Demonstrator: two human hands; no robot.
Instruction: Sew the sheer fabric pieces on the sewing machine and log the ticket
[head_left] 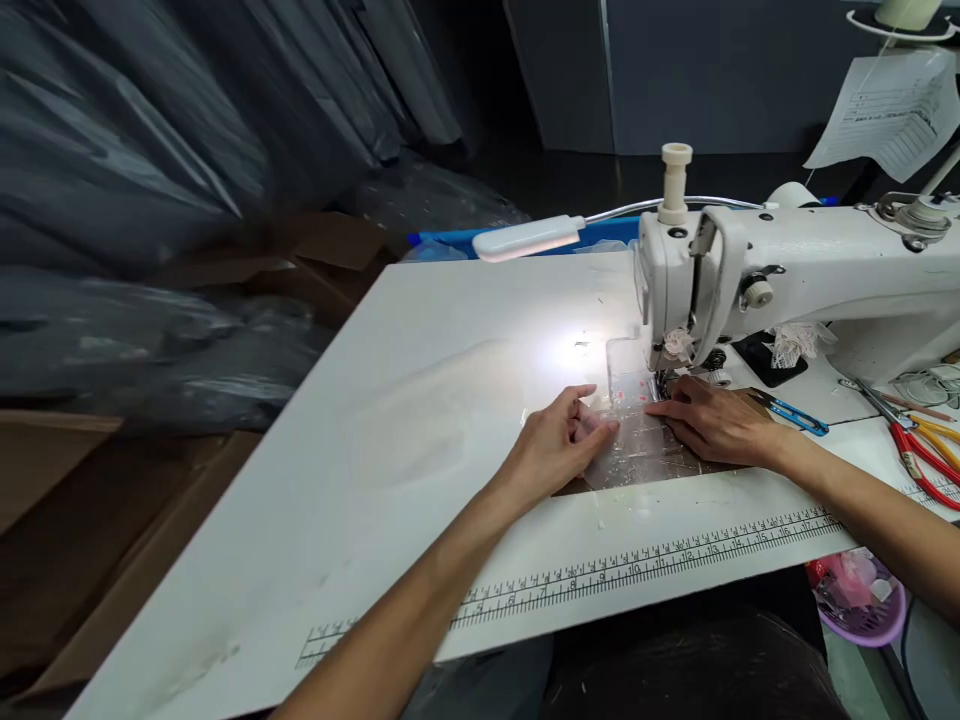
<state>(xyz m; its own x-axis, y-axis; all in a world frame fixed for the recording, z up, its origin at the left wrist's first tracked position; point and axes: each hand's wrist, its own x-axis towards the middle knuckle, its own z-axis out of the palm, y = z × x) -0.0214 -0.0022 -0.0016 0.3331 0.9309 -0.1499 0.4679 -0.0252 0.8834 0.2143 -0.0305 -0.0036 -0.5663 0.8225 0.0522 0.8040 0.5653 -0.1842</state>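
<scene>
while the lamp (525,240) casts bright light on your white surface (405,420), a printed ruler (645,562) runs along its near edge, the sewing machine (810,262) stands at its right side, and plastic-wrapped bundles (135,130) are piled at your left. the see-through sheet (637,443) lies near the presser foot (661,383). your left hand (556,437) is bent over its left edge, thumb toward the machine; your right hand (709,418) lies low, palm down. whether either grip clamps the sheet, i cannot tell.

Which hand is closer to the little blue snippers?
Right. The right hand is just left of the blue snippers in the picture; the left hand is farther left, with the right hand between it and them.
</scene>
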